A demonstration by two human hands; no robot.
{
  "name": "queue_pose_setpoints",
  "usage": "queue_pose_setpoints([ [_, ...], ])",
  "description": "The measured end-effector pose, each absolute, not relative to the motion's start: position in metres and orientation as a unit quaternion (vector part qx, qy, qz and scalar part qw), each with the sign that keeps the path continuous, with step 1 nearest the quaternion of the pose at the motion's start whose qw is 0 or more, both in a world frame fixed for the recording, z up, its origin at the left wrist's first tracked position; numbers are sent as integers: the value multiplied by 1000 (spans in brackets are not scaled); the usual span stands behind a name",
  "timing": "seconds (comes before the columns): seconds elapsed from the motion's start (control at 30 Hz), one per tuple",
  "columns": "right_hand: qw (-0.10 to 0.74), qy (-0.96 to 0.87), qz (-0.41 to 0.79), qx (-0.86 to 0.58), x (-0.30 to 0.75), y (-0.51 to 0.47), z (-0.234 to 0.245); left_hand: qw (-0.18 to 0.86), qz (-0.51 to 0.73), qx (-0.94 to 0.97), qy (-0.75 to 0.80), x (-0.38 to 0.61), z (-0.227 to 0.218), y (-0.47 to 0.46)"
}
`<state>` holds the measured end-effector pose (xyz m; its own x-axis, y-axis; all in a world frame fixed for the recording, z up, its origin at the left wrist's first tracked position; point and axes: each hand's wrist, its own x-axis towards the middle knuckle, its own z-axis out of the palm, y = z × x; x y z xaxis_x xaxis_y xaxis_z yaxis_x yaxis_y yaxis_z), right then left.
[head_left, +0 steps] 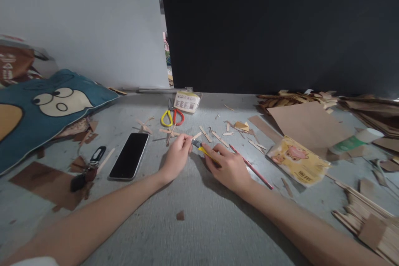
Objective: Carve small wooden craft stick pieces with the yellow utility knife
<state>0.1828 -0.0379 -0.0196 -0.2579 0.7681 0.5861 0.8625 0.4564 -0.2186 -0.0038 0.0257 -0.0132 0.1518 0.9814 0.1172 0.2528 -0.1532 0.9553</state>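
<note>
Near the middle of the grey table, my left hand pinches a small wooden craft stick, whose pale end pokes out past the fingertips. My right hand is wrapped around a yellow box cutter. Its metal front end points at the stick, close to my left fingertips; whether the blade touches the wood I cannot tell. Just beyond my left hand lie joined stick pieces and scissors with one yellow and one red handle. A red pencil rests beside my right hand.
A phone, keys and a blue cushion are on the left. Cut sticks lie ahead. To the right are a yellow tissue pack, a glue stick and brown cardboard. A black panel stands behind.
</note>
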Motion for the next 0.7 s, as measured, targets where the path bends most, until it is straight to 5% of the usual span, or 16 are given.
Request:
queue_pose_setpoints([
  [0.7, 330, -780, -46, -530, 178, -40, -20, 316, 403, 703, 493, -7, -14, 24],
])
